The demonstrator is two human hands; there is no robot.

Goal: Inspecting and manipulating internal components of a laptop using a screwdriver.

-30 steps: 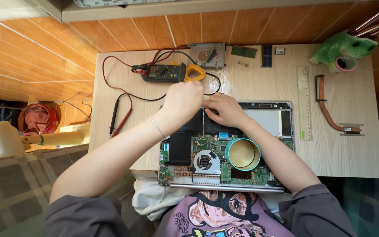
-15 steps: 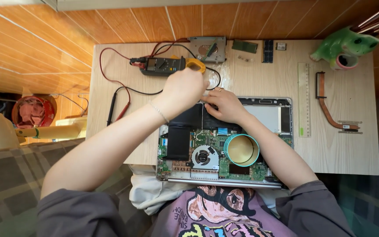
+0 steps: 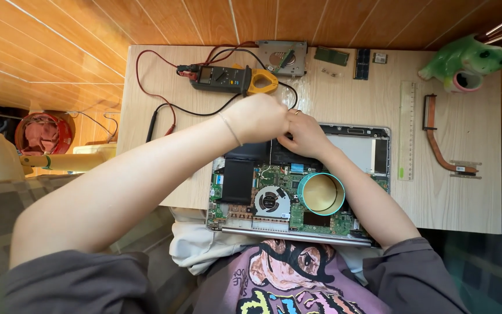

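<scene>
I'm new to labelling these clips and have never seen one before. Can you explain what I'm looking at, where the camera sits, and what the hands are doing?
There is no machine here: a person works with two bare hands, and the single camera sits on their head, looking straight down. A light wooden table carries an opened laptop with its circuit board, fan and black battery exposed. A teal-rimmed round cup rests on the board. The left hand and right hand meet over the laptop's far edge; whether they grip anything is hidden. Further back lie a clamp meter with red and black leads, a bare drive and small chips. To the right are a ruler, a copper heat pipe and a green frog figure.
</scene>
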